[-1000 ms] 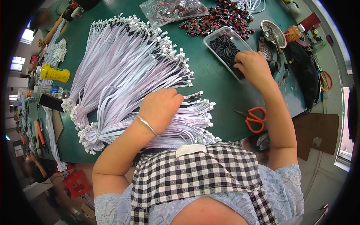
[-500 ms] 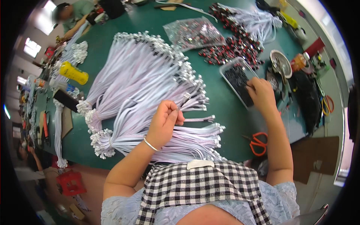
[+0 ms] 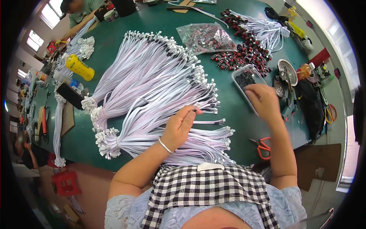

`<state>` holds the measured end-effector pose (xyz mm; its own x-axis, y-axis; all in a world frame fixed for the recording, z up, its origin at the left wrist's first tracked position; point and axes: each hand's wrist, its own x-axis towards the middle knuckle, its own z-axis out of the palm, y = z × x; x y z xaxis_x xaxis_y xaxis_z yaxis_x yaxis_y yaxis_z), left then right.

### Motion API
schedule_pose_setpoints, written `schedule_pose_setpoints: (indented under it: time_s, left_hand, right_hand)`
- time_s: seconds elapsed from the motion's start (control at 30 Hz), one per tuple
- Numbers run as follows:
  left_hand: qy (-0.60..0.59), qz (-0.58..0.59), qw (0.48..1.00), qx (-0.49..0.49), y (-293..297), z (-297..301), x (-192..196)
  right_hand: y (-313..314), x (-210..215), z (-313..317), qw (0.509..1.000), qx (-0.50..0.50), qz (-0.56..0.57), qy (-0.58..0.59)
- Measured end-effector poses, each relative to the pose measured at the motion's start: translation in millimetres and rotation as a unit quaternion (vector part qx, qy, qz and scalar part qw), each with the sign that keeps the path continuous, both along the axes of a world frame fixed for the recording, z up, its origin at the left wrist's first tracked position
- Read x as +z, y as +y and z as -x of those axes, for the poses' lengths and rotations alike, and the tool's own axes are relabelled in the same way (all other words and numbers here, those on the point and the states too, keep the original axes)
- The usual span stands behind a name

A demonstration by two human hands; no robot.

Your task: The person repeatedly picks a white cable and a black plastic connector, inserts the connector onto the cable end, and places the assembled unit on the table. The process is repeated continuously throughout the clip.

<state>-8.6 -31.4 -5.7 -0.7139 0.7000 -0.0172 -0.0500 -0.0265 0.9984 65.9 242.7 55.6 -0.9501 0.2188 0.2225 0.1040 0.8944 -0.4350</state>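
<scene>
Over the heap of white ribbon cables (image 3: 148,82), my left hand (image 3: 178,128) is closed in a pinch on a ribbon cable end. A small dark piece (image 3: 195,110) shows at the fingertips, and most of the held cable is hidden by the hand. My right hand (image 3: 264,100) reaches over a clear plastic box (image 3: 251,104) of small black parts (image 3: 244,78). Its fingers are bent together at the box's near part; what they hold, if anything, is too small to make out. A single cable end (image 3: 209,122) lies just right of my left hand.
Behind the box lie loose red-and-black connectors (image 3: 242,57) and a clear bag (image 3: 206,38) full of them. Orange-handled cutters (image 3: 262,148) rest near my right forearm. A metal bowl (image 3: 286,72) stands at right, a yellow bottle (image 3: 79,67) at left. Another person (image 3: 82,15) sits far left.
The view has shifted slightly. My right hand has moved a little back over the box, fingers lifted somewhat. The white connector that stuck out of my left hand no longer shows clearly.
</scene>
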Motion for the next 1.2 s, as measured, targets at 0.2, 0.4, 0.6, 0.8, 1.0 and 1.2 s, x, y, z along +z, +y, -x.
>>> schedule_pose_setpoints:
  time_s: [0.2, 0.4, 0.6, 0.8, 1.0, 1.2]
  left_hand:
    - [0.023, 0.014, 0.999, -0.022, 0, -2, 2]
    - [0.046, 0.064, 0.996, -0.033, 1, -1, 7]
    - [0.116, 0.133, 0.982, -0.07, 16, 6, 17]
    - [0.402, 0.285, 0.867, -0.077, 44, 18, 12]
    - [0.514, 0.345, 0.778, -0.112, 50, 12, -6]
    - [0.513, 0.318, 0.786, -0.133, 42, 9, 6]
  right_hand:
    - [-82, -13, 12, 0.896, 0.11, 0.421, -0.091]
    - [-89, -11, 15, 0.883, 0.111, 0.45, -0.071]
    - [-87, -28, 15, 0.977, 0.079, 0.181, 0.077]
    - [-60, -39, 14, 0.99, 0.038, 0.105, 0.091]
    - [9, -21, -15, 0.993, -0.021, -0.116, -0.013]
    - [38, -12, -20, 0.979, 0.028, -0.183, -0.089]
